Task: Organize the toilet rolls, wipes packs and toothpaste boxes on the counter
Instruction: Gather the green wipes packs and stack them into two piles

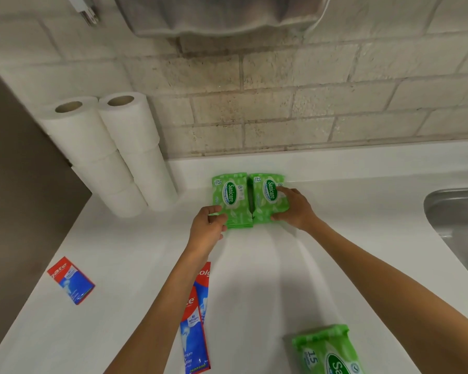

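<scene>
Two piles of green wipes packs lie side by side near the back of the white counter [335, 238]. My left hand [207, 229] grips the near left corner of the left wipes pile [231, 195]. My right hand [295, 207] holds the right wipes pile [268, 197], fingers on top and thumb at its near edge. Another green wipes pack [327, 352] lies at the front right. Two stacks of white toilet rolls [114, 155] stand in the back left corner. A red and blue toothpaste box [72, 279] lies at the left; two more toothpaste boxes [196, 325] lie partly under my left forearm.
A steel sink [457, 228] is set into the counter at the right. A tiled wall [308, 103] runs along the back, with a metal dispenser [219, 14] mounted above. A dark panel [16, 171] borders the counter on the left.
</scene>
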`<state>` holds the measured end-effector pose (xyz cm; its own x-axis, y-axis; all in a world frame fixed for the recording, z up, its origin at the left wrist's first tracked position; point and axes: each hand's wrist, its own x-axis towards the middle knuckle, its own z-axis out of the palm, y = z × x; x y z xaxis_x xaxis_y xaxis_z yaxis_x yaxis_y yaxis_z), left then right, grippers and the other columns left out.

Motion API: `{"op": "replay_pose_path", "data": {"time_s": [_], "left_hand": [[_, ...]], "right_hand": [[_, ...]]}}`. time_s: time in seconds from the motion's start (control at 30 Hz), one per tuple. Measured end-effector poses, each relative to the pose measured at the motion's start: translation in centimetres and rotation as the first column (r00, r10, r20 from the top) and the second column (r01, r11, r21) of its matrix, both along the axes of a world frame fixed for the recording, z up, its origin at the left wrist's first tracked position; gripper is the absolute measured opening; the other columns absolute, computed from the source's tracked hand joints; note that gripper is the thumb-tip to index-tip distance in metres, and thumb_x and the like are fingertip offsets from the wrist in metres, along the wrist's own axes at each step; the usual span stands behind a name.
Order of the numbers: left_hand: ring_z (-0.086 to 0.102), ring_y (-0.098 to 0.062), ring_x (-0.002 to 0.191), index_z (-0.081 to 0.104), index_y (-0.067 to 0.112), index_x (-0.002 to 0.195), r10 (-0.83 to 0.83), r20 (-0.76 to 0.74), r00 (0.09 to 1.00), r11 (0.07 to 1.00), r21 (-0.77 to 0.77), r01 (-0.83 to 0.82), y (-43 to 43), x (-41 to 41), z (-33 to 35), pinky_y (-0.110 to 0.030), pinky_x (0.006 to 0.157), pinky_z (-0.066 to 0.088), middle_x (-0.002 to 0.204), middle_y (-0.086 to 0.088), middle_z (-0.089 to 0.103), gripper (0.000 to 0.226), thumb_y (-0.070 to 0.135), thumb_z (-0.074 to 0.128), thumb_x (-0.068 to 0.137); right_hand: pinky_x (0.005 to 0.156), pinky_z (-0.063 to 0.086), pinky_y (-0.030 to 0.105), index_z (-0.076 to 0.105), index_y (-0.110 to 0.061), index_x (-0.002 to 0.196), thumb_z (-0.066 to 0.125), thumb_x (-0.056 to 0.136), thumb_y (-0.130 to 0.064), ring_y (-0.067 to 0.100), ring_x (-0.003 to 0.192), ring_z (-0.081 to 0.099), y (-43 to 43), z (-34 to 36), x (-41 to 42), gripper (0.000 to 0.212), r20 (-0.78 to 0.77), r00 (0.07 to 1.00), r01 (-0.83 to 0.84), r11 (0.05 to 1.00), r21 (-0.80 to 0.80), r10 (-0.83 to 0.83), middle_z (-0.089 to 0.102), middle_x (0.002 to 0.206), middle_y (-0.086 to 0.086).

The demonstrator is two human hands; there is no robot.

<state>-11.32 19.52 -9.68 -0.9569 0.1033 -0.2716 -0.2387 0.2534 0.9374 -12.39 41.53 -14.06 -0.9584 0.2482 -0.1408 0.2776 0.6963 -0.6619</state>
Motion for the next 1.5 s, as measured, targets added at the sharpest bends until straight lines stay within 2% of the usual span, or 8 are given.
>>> {"op": "replay_pose_path", "data": {"time_s": [0.67,0.73,0.97,1.1,1.2,1.27,1.43,1.5], "left_hand": [[0.054,-0.009,0.069,0.049,0.007,0.123,-0.031,0.061,0.998,1.000,-0.002,0.031,0.9,1.9,-0.3,-0.022,0.064,0.044,0.089,-0.001,0.055,0.031,0.010,0.050,0.092],[0.054,-0.009,0.069,0.049,0.007,0.124,-0.054,0.083,0.995,0.999,-0.004,0.054,1.1,3.2,-0.3,-0.022,0.064,0.044,0.096,-0.005,0.056,0.032,0.010,0.051,0.092],[0.052,-0.009,0.066,0.051,0.005,0.121,-0.180,0.112,0.977,0.979,-0.078,0.189,1.6,8.1,-0.8,-0.022,0.061,0.042,0.081,0.003,0.053,0.031,0.010,0.054,0.090],[0.052,-0.012,0.065,0.059,0.004,0.112,-0.301,0.149,0.942,0.936,-0.142,0.322,2.2,11.3,-1.8,-0.022,0.058,0.041,0.076,0.001,0.054,0.024,0.010,0.055,0.089],[0.049,-0.024,0.072,0.059,0.013,0.079,-0.382,0.198,0.903,0.894,-0.166,0.415,2.5,14.1,-2.4,-0.028,0.061,0.038,0.073,-0.006,0.053,0.010,0.011,0.054,0.088],[0.046,-0.024,0.074,0.047,0.019,0.064,-0.398,0.223,0.890,0.883,-0.170,0.437,2.6,15.5,-3.2,-0.031,0.063,0.035,0.072,-0.009,0.049,0.025,0.012,0.054,0.087],[0.048,-0.024,0.073,0.037,0.017,0.066,-0.356,0.267,0.895,0.890,-0.194,0.412,3.1,18.3,-4.1,-0.032,0.061,0.037,0.076,-0.009,0.045,0.028,0.018,0.056,0.086],[0.053,-0.027,0.072,0.038,0.012,0.070,-0.333,0.279,0.901,0.894,-0.211,0.396,3.2,19.3,-4.1,-0.029,0.058,0.040,0.075,-0.008,0.048,0.027,0.023,0.057,0.087]], "right_hand": [[0.102,0.039,0.037,0.020,-0.018,0.147,0.077,0.071,-0.015,0.032,0.126,0.045,-0.8,1.8,3.9,0.095,-0.027,0.994,0.101,0.993,-0.068,-0.103,0.036,0.141,0.016],[0.101,0.041,0.037,0.025,-0.017,0.146,0.077,0.073,-0.018,0.031,0.123,0.049,-0.9,2.0,5.7,0.089,-0.023,0.990,0.136,0.987,-0.083,-0.139,0.039,0.139,0.017],[0.095,0.042,0.031,0.057,-0.012,0.123,0.071,0.080,-0.027,0.027,0.111,0.058,-1.3,2.6,12.5,0.048,0.042,0.967,0.253,0.956,-0.148,-0.250,0.062,0.119,0.015],[0.090,0.042,0.026,0.062,-0.011,0.116,0.068,0.082,-0.028,0.026,0.108,0.061,-1.4,2.2,16.4,0.039,0.088,0.952,0.303,0.940,-0.159,-0.292,0.068,0.110,0.014],[0.091,0.044,0.030,0.063,-0.010,0.113,0.067,0.083,-0.030,0.026,0.102,0.062,-1.4,1.9,19.4,0.037,0.115,0.933,0.355,0.923,-0.149,-0.341,0.069,0.108,0.014],[0.091,0.047,0.034,0.063,-0.009,0.112,0.067,0.083,-0.030,0.023,0.091,0.060,-1.4,1.5,21.1,0.036,0.144,0.923,0.376,0.915,-0.145,-0.356,0.068,0.111,0.016],[0.089,0.052,0.041,0.063,-0.007,0.108,0.065,0.083,-0.030,0.030,0.097,0.064,-1.8,1.0,24.6,0.034,0.180,0.893,0.437,0.890,-0.128,-0.412,0.066,0.111,0.015],[0.080,0.054,0.040,0.062,-0.004,0.109,0.063,0.085,-0.028,0.032,0.085,0.066,-2.2,1.3,25.7,0.034,0.218,0.878,0.460,0.876,-0.145,-0.426,0.068,0.097,0.016]]}}
